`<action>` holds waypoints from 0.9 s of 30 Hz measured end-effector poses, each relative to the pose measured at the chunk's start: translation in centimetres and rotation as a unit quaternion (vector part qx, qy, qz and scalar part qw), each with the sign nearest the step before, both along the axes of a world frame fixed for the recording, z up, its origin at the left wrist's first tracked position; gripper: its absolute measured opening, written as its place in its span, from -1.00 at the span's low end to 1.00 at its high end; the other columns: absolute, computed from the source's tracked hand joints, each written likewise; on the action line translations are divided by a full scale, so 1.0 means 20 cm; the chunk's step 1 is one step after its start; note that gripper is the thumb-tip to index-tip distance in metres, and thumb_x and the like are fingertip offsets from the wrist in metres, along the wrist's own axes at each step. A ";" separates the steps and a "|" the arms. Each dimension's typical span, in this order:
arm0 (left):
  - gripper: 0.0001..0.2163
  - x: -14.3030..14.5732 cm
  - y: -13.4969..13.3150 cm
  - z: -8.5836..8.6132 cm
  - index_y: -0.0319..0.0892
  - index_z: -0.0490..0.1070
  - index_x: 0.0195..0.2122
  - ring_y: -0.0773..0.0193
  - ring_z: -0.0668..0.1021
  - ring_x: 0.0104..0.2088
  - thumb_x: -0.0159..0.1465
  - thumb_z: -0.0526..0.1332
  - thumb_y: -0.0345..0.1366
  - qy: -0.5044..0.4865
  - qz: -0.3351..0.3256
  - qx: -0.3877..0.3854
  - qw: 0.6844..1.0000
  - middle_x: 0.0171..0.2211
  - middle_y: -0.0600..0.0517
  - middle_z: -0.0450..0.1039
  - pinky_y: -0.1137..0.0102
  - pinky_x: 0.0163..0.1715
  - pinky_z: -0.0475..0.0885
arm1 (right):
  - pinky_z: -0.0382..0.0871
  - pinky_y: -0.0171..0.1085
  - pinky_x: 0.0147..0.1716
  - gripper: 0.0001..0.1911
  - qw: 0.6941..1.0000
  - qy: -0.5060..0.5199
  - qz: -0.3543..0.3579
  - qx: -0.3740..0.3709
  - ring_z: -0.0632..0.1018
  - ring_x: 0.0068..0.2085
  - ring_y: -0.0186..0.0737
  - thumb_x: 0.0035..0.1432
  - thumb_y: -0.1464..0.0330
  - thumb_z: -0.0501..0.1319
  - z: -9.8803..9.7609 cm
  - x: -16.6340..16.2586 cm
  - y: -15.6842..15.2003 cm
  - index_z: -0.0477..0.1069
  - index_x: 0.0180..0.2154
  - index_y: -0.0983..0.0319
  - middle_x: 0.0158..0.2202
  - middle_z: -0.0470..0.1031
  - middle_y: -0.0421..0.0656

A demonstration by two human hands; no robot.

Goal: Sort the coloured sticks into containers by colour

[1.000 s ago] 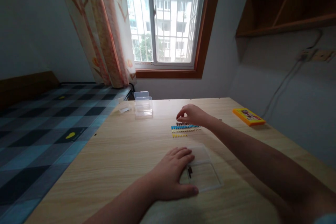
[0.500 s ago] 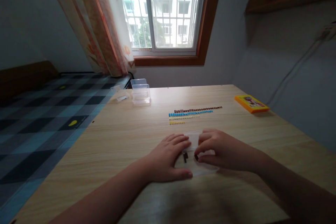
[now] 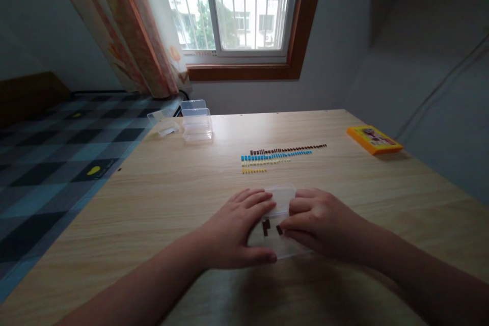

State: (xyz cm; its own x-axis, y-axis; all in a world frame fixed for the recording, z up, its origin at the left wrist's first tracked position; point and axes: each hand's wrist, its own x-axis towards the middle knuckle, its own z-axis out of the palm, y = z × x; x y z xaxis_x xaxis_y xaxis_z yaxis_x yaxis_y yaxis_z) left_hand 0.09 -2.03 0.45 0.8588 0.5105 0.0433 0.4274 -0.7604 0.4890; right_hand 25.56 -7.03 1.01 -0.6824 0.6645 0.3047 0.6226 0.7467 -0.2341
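A clear plastic box (image 3: 292,248) lies open on the table in front of me, its lid (image 3: 281,193) folded back on the far side. My left hand (image 3: 244,226) rests at the box's left side with fingers stretched and thumb apart, holding it against the table. Inside the box are a few dark brown bricks (image 3: 266,227) close to those fingers. My right hand (image 3: 319,221) is closed over the box's right side, thumb and forefinger pinched at a small dark brown brick (image 3: 279,229). Its other fingers are curled, and part of the box is hidden beneath them.
Beyond the box lie rows of tiny pieces: brown (image 3: 286,150), blue (image 3: 275,155), pale (image 3: 263,163) and yellow (image 3: 252,171). Clear boxes (image 3: 197,125) stand at the back left, and an orange-yellow box (image 3: 374,139) at the right. A checked bed (image 3: 69,163) adjoins the table (image 3: 160,188).
The view has tilted downward slightly. My right hand has shifted a little left and its fingers have curled in, with the small brown brick lower beside the others. My left hand stays on the box.
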 end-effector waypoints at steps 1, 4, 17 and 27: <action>-0.19 0.00 0.00 0.00 -0.13 0.27 0.37 -0.19 0.27 0.39 0.19 0.39 0.18 0.000 -0.001 -0.001 1.000 0.39 -0.21 0.25 -0.09 0.42 0.06 | 0.20 -0.19 -0.29 -0.81 1.000 0.000 0.005 0.001 0.43 -0.35 -0.22 0.36 0.36 0.23 -0.01 0.00 0.00 0.61 -0.29 0.14 -0.39 0.53 -0.18; -0.19 0.00 0.00 0.00 -0.12 0.26 0.38 -0.19 0.26 0.39 0.20 0.38 0.20 0.000 -0.001 -0.001 1.000 0.40 -0.20 0.23 -0.09 0.42 0.05 | 0.19 -0.19 -0.30 -0.81 1.000 -0.004 0.012 -0.005 0.43 -0.36 -0.23 0.36 0.37 0.22 -0.03 0.00 0.01 0.61 -0.28 0.14 -0.38 0.53 -0.18; -0.19 0.00 0.00 -0.01 -0.13 0.26 0.37 -0.19 0.26 0.40 0.21 0.38 0.18 -0.001 -0.004 -0.006 1.000 0.39 -0.20 0.24 -0.10 0.42 0.05 | 0.17 -0.22 -0.33 -0.78 0.999 0.024 -0.022 -0.034 0.38 -0.39 -0.27 0.35 0.41 0.18 -0.04 -0.05 0.00 0.57 -0.32 0.18 -0.43 0.47 -0.20; -0.18 0.01 0.00 0.00 -0.16 0.26 0.37 -0.17 0.25 0.40 0.21 0.39 0.18 0.009 -0.004 0.004 1.000 0.40 -0.21 0.23 -0.08 0.42 0.06 | 0.16 -0.24 -0.34 -0.74 0.998 0.030 -0.022 -0.045 0.38 -0.38 -0.27 0.35 0.43 0.15 -0.05 -0.05 0.00 0.51 -0.40 0.21 -0.43 0.45 -0.18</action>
State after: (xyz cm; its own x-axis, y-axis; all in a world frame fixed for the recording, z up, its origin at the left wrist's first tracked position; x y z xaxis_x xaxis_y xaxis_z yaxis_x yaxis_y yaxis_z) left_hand 0.21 -1.97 0.38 0.8638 0.5027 0.0323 0.4295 -0.7684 0.4745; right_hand 24.56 -7.08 0.10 -0.6345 0.7200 0.2810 0.6371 0.6931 -0.3373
